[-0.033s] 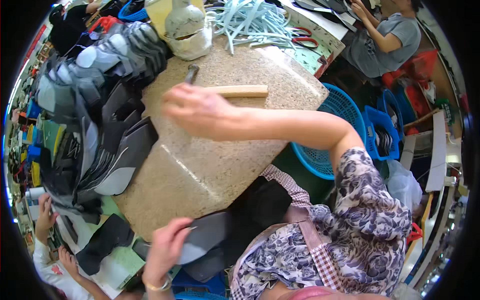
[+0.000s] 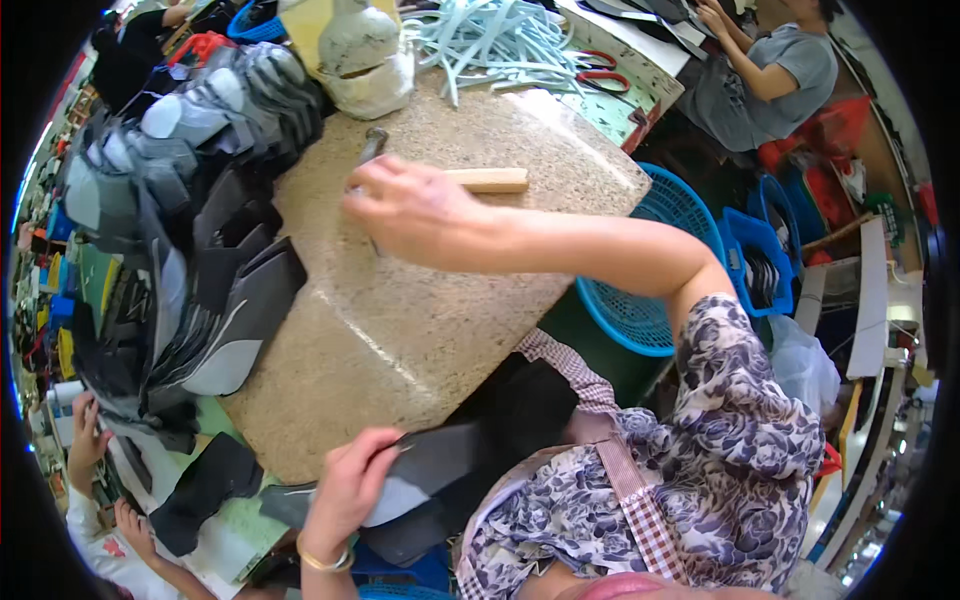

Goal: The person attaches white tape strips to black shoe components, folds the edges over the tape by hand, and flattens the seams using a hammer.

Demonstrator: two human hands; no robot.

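Note:
My left hand (image 2: 352, 485) pinches the edge of a grey and black shoe upper (image 2: 440, 455) between thumb and fingers, at the table's near edge. The piece lies across my lap, against a black cloth. Over the stone-topped table (image 2: 340, 400), my right hand (image 2: 415, 210) hovers with curled fingers, slightly blurred; whether something small is in them is hidden. Just behind that hand lies a hammer, its wooden handle (image 2: 490, 180) and metal head (image 2: 374, 145) partly covered by the hand.
Stacked grey and black shoe uppers (image 2: 225, 300) crowd the table's left side. At the back are a coated pot (image 2: 365, 65), pale blue strips (image 2: 490, 45) and red-handled scissors (image 2: 605, 75). A blue basket (image 2: 625, 320) stands right. Co-workers' hands (image 2: 85, 440) show left; another person (image 2: 765, 90) sits far right.
My right hand has shifted right and slightly away over the table. My left hand has moved right and a little upward, still pinching the shoe upper. The hammer stays on the table.

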